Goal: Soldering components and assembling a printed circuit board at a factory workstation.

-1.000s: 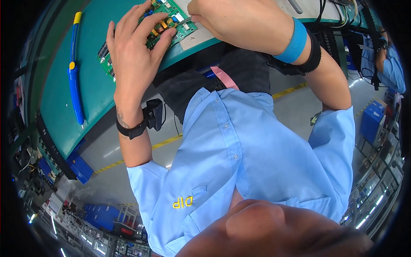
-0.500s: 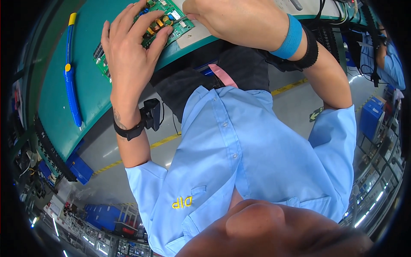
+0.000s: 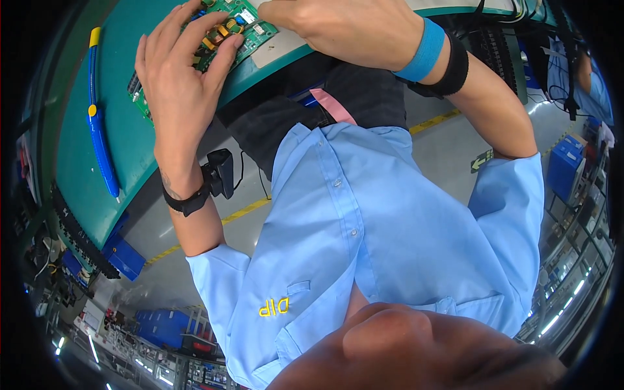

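Observation:
A green circuit board (image 3: 263, 31) with orange coils and a blue part lies at the top of the view, on the green bench mat. My left hand (image 3: 179, 88) spans it, fingers bent over the board and thumb against its components, holding it. At the board's right side is my right hand (image 3: 348, 29), its fingers pinched together. What those fingers hold is hidden behind the hand at the frame's upper edge. A long, slim blue tool (image 3: 101, 146) with yellow parts lies on the mat, left of my left hand.
The green bench mat (image 3: 75, 140) curves along the left, its front edge close to my body. A pale sheet (image 3: 279, 49) lies beside the board. Dark cables (image 3: 478, 16) run across the upper right. Blue bins (image 3: 123, 257) stand below bench level.
Both hands and the board have shifted slightly left in the picture. A thin metal tip at my right fingers, seen before, is now out of sight. My left hand still spans the board.

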`<state>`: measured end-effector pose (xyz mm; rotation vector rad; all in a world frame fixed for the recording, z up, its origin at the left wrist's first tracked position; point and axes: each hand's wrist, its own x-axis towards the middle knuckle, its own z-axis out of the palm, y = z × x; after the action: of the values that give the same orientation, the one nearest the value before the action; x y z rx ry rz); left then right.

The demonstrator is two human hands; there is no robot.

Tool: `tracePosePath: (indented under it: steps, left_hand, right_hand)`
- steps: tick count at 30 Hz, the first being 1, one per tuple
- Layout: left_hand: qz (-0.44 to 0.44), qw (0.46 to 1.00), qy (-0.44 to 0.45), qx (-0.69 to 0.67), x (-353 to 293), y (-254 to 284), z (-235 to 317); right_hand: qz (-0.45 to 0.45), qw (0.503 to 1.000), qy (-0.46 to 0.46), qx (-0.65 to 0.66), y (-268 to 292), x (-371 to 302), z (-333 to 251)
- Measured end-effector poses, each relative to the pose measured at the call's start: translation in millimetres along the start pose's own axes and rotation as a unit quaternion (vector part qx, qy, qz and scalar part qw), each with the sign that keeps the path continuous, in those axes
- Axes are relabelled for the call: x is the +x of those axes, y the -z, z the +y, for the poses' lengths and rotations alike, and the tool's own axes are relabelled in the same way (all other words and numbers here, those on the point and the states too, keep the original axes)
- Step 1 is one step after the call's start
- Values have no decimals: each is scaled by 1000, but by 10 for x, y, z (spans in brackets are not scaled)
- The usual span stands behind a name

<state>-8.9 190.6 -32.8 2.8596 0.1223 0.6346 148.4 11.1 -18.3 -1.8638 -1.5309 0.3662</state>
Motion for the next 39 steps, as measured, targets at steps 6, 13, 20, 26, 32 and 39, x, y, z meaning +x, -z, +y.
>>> tracePosePath:
  steps: [6,13,20,26,32,39]
  left_hand:
    - [9,1000,-12,8,-7,-22,-22]
    - [9,1000,-9,-8,40,35,79]
    - [-48,986,157,-34,126,192,387]
    - [-51,986,159,-27,121,182,386]
    - [-54,985,165,-24,118,189,405]
    - [-14,998,52,-14,32,25,74]
  right_hand:
    - [16,995,-32,91,-49,-32,78]
    - [35,979,-54,193,-1,1,33]
    - [50,954,-77,287,64,48,-45]
    - [65,925,-102,361,27,58,10]
    - [79,889,-125,434,-1,25,93]
    - [100,838,-146,517,-35,-52,48]
